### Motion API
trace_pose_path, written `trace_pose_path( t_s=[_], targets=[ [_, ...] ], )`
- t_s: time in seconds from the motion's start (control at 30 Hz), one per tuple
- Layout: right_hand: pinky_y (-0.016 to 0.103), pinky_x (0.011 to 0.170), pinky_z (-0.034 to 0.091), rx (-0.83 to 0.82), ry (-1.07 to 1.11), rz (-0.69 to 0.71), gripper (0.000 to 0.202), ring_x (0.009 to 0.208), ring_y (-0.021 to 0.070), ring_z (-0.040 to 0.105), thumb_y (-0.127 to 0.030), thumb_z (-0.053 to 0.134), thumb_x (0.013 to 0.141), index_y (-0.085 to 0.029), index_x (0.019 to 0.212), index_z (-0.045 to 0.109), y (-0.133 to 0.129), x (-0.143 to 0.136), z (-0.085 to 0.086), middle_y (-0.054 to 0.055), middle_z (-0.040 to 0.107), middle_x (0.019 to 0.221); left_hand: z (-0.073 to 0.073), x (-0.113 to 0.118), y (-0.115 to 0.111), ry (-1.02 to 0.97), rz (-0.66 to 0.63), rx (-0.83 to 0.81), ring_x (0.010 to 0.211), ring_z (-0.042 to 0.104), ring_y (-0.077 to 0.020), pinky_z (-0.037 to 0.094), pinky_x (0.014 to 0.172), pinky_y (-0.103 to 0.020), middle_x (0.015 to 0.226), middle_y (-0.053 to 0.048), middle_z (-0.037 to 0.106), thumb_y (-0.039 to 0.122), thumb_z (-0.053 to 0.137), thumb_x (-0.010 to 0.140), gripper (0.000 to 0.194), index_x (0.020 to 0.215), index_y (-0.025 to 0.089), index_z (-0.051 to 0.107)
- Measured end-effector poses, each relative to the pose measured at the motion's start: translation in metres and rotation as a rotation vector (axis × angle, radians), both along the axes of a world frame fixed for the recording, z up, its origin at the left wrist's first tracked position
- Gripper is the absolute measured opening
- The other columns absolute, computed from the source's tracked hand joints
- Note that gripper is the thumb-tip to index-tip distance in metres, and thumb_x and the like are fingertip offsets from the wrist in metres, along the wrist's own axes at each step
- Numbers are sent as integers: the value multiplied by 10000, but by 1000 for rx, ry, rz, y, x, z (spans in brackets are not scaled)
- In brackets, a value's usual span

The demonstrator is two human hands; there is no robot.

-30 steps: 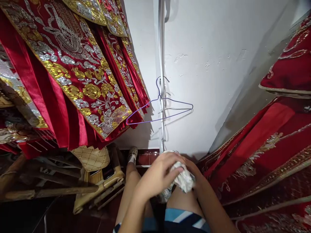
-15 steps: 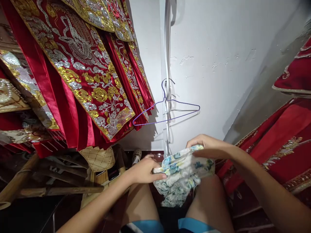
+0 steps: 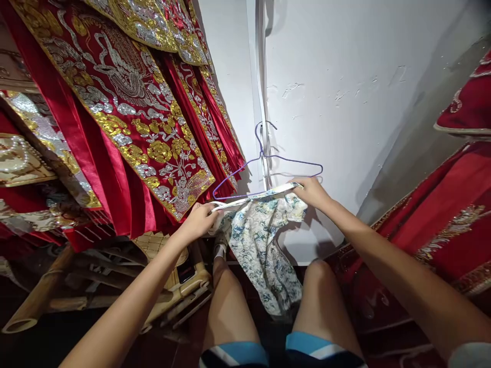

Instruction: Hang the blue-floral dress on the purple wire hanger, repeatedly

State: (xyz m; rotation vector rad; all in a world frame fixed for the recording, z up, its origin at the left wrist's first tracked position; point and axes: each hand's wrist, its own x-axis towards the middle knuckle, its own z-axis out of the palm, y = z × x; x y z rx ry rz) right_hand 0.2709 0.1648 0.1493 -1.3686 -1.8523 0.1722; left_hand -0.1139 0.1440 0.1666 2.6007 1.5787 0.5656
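Note:
A white garment with a blue and green floral print (image 3: 264, 240) hangs between my hands in front of the wall, its lower part dangling above my knees. My left hand (image 3: 201, 219) pinches one end of its top edge, where thin white strips show by the fingers. The other end of that edge is gripped by my right hand (image 3: 310, 191), thumb and fingers closed on the cloth. Just behind the stretched edge is a purple wire hanger (image 3: 245, 164), its lower bar partly hidden by the garment.
Red costumes with gold and silver sequins (image 3: 153, 133) hang at the left, above bamboo furniture (image 3: 65, 304). More red beaded cloth (image 3: 452, 220) fills the right side. A pale strip (image 3: 258, 66) runs down the white wall (image 3: 345, 61) behind the hanger.
Both hands have risen toward the hanger and moved apart. The garment, bunched above my lap before, is now stretched along its top edge and hangs down at length.

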Motion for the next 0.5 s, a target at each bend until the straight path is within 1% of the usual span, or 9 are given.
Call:
trace_pose_path(
  t_s=[0.07, 0.13, 0.23, 0.3, 0.33, 0.37, 0.43, 0.47, 0.5],
  targets=[
    [284, 617, 428, 10, 6, -63, 293, 669, 202, 630, -230, 581, 755, -151, 907, 819, -11, 4, 2, 56, 758, 746, 2, 3, 3, 57, 68, -44, 843, 631, -292, 463, 878, -435, 849, -122, 735, 360, 388, 910, 370, 861, 185, 711],
    [278, 564, 369, 1, 21, -105, 278, 596, 177, 563, -257, 600, 728, -144, 867, 813, -22, 9, 6, 38, 711, 653, 6, 10, 1, 53, 81, -13, 882, 637, -304, 471, 903, -447, 859, -134, 726, 306, 392, 883, 313, 836, 183, 675],
    [275, 571, 365, -36, 30, -108, 283, 614, 177, 571, -228, 575, 709, -143, 851, 804, -36, 10, 12, 40, 719, 675, 17, 25, -7, -110, -43, 151, 1062, 607, -304, 436, 1027, -470, 1039, -145, 720, 283, 402, 888, 249, 834, 185, 624],
    [276, 600, 392, -69, 34, -77, 263, 662, 195, 613, -201, 566, 705, -142, 823, 794, -46, 6, 13, 52, 742, 720, 29, 36, -11, -230, -132, 230, 1189, 553, -298, 396, 1090, -475, 1181, -144, 691, 289, 411, 904, 228, 851, 186, 607],
    [278, 623, 409, -85, 35, -45, 253, 694, 205, 635, -188, 564, 706, -144, 814, 789, -52, 2, 14, 57, 753, 748, 35, 42, -11, -278, -165, 247, 1216, 538, -291, 391, 1098, -469, 1219, -136, 679, 291, 418, 909, 223, 856, 187, 608],
    [280, 646, 425, -100, 36, -5, 248, 725, 214, 653, -174, 561, 709, -148, 811, 786, -57, -2, 14, 60, 762, 776, 41, 47, -9, -332, -191, 247, 1201, 547, -281, 404, 1085, -455, 1218, -126, 679, 288, 428, 909, 217, 864, 185, 615],
    [281, 669, 446, -109, 40, 68, 286, 767, 221, 674, -144, 551, 707, -168, 864, 789, -67, -8, 15, 58, 775, 849, 53, 54, 0, -485, -226, 206, 1053, 610, -245, 470, 988, -402, 1104, -98, 705, 263, 461, 887, 210, 928, 178, 649],
    [281, 666, 451, -87, 52, 75, 342, 773, 222, 675, -133, 552, 700, -179, 944, 787, -71, -8, 15, 56, 774, 870, 57, 56, 7, -576, -237, 164, 947, 630, -222, 499, 911, -364, 1019, -78, 713, 249, 482, 867, 235, 985, 174, 670],
    [282, 655, 452, -41, 79, 50, 435, 765, 222, 672, -126, 559, 689, -186, 1066, 766, -73, -5, 16, 54, 767, 871, 61, 58, 13, -658, -246, 109, 860, 633, -202, 510, 837, -328, 951, -62, 715, 242, 508, 844, 278, 1040, 170, 690]
  ],
)
